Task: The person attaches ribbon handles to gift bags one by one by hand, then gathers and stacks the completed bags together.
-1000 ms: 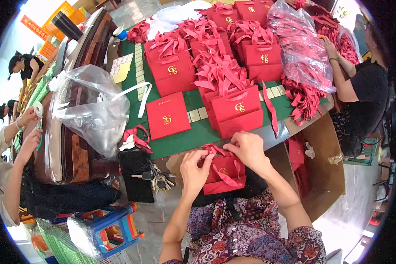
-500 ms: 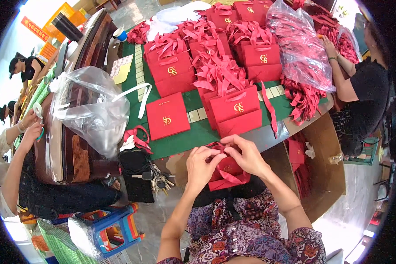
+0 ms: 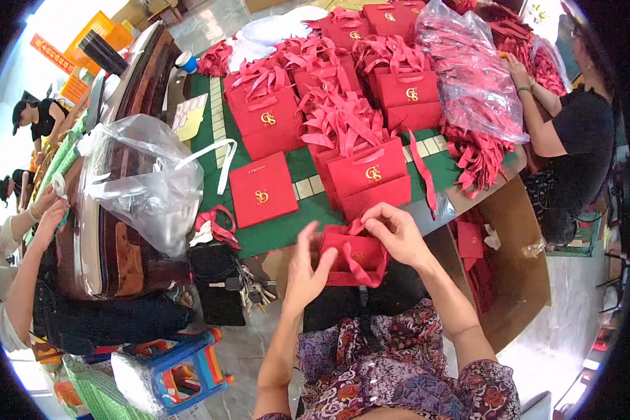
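In front of my lap is a small red paper gift bag (image 3: pixel 339 267) with a red ribbon handle (image 3: pixel 358 269) looped over its near side. My right hand (image 3: pixel 401 236) is closed, its thumb and fingers pinching red ribbon at the bag's top edge. Beside the bag's left side is my left hand (image 3: pixel 305 271), its fingers apart and slightly blurred; it appears to hold nothing. Just beyond, on the green table top (image 3: pixel 259 241), stands a row of finished-looking red bags (image 3: pixel 375 175) with ribbon handles. A flat red bag (image 3: pixel 263 190) lies left of them.
A clear plastic bag (image 3: pixel 143 182) and keys (image 3: pixel 257 288) are at the left. Wrapped red ribbon bundles (image 3: pixel 469 77) lie at the right, near a person in black (image 3: pixel 574 140). An open cardboard box (image 3: pixel 511 266) stands below the table. Another person's hands (image 3: pixel 49 213) work at far left.
My left hand has come away from the ribbon and moved slightly left, its fingers spreading. The bag has tipped, showing more of its front. My right hand still pinches the ribbon, slightly higher.
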Tool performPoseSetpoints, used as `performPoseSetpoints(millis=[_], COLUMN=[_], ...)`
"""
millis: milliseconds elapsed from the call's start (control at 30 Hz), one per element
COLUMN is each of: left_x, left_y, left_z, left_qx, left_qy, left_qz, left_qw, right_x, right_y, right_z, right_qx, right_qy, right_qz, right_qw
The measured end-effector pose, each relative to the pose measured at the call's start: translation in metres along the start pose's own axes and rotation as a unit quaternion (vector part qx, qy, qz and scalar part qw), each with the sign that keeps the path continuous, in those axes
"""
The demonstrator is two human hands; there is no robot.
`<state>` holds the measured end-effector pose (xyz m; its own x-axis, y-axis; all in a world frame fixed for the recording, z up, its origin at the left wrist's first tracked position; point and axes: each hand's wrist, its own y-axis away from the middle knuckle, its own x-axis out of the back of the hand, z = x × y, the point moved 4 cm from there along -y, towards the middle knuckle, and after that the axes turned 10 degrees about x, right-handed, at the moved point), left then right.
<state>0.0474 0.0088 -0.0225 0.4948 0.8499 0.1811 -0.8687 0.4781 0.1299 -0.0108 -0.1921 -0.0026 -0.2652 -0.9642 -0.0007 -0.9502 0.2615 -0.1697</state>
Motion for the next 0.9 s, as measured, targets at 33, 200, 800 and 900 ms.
performPoseSetpoints(millis=[33, 200, 800, 900], left_x=[0.0, -0.009, 0.004, 0.002], left_y=[0.005, 0.023, -0.002, -0.039], left_z=[-0.004, 0.015, 0.073, 0.111], left_qx=[-0.001, -0.022, -0.018, -0.093], left_qy=[-0.001, -0.053, 0.173, 0.168], left_qz=[-0.001, -0.049, 0.043, 0.071], left_qw=[1.0, 0.997, 0.984, 0.979], right_x=[0.001, 0.011, 0.051, 0.044], right_y=[-0.001, -0.011, -0.015, -0.008], right_z=[0.001, -0.001, -0.046, -0.054], right_qx=[-0.012, -0.039, 0.072, 0.119], right_qy=[-0.026, 0.012, 0.055, -0.008], right_qz=[0.007, 0.04, 0.14, 0.118], right_qw=[1.0, 0.998, 0.986, 0.986])
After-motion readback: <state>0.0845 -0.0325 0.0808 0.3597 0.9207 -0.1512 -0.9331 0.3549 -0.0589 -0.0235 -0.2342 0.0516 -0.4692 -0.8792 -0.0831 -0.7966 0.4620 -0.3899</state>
